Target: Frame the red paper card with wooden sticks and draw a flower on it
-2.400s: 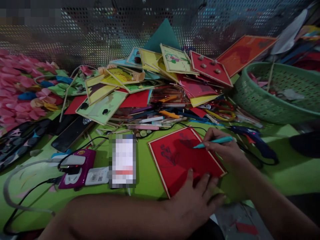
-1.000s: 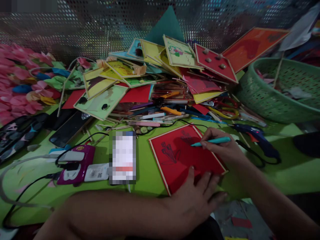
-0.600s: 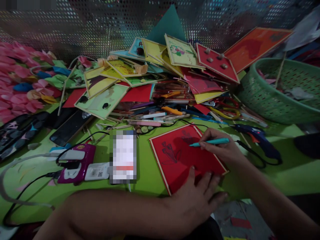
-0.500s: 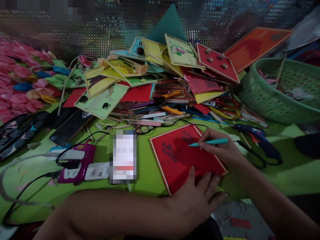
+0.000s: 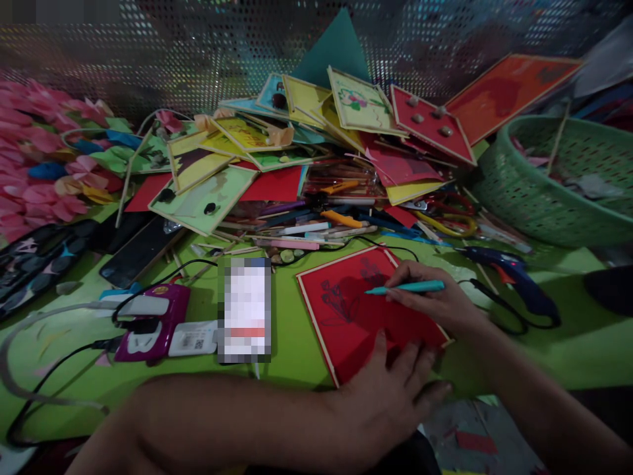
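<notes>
A red card (image 5: 316, 277) edged with thin wooden sticks lies on the green table. Dark line drawings of flowers (image 5: 339, 303) show on its left and upper parts. Pinched in my right hand (image 5: 430, 297) is a teal marker (image 5: 420, 286), its tip pointing left, just over the card beside the drawn flowers; whether the tip touches cannot be made out. My left hand (image 5: 390, 389) rests flat across the card's lower edge with the fingers spread.
Left of the card are a phone with a lit screen (image 5: 246, 310) and a purple power socket (image 5: 153, 323) with cables. A blue glue gun (image 5: 519, 274) and a green basket (image 5: 558, 191) stand right. Framed cards (image 5: 361, 102), pens and scissors (image 5: 445, 224) pile up behind.
My right hand has shifted the marker slightly left and a little down, closer to the drawn flowers. My left hand stays on the card.
</notes>
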`<move>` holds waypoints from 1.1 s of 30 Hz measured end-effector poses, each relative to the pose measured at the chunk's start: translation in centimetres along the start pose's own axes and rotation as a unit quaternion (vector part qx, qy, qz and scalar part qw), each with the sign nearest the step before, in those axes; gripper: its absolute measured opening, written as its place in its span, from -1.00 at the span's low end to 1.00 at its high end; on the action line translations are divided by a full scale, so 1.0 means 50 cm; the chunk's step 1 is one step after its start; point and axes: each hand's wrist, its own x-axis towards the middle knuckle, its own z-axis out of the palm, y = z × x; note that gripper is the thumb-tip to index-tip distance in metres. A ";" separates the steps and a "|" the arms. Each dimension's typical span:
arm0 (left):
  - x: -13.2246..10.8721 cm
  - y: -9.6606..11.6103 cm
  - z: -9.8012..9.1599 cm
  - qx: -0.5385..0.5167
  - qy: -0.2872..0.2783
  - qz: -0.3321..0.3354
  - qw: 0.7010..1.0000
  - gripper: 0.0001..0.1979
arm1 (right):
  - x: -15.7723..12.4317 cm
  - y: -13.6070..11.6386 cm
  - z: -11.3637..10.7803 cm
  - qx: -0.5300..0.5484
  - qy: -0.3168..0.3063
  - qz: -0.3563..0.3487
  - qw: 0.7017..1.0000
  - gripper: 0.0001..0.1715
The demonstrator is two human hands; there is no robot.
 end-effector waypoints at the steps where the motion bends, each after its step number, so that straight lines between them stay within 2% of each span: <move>1: 0.000 0.000 0.000 -0.001 0.000 -0.001 1.000 -0.48 | 0.000 0.002 0.000 -0.001 -0.003 0.000 1.000 -0.72; 10: -0.001 0.007 0.012 -0.019 0.010 -0.008 1.000 -0.48 | 0.000 0.001 -0.003 -0.024 -0.008 -0.010 1.000 -0.72; 16: 0.001 0.001 0.005 -0.013 -0.005 0.007 1.000 -0.47 | 0.000 0.005 -0.005 -0.024 -0.012 -0.004 1.000 -0.72; 24: -0.001 -0.004 -0.003 -0.010 0.004 -0.003 1.000 -0.48 | -0.003 0.001 -0.012 -0.018 -0.009 -0.005 1.000 -0.75; 33: 0.000 0.005 0.013 -0.017 0.020 -0.014 1.000 -0.49 | -0.006 -0.001 -0.022 -0.024 0.021 -0.027 0.999 -0.77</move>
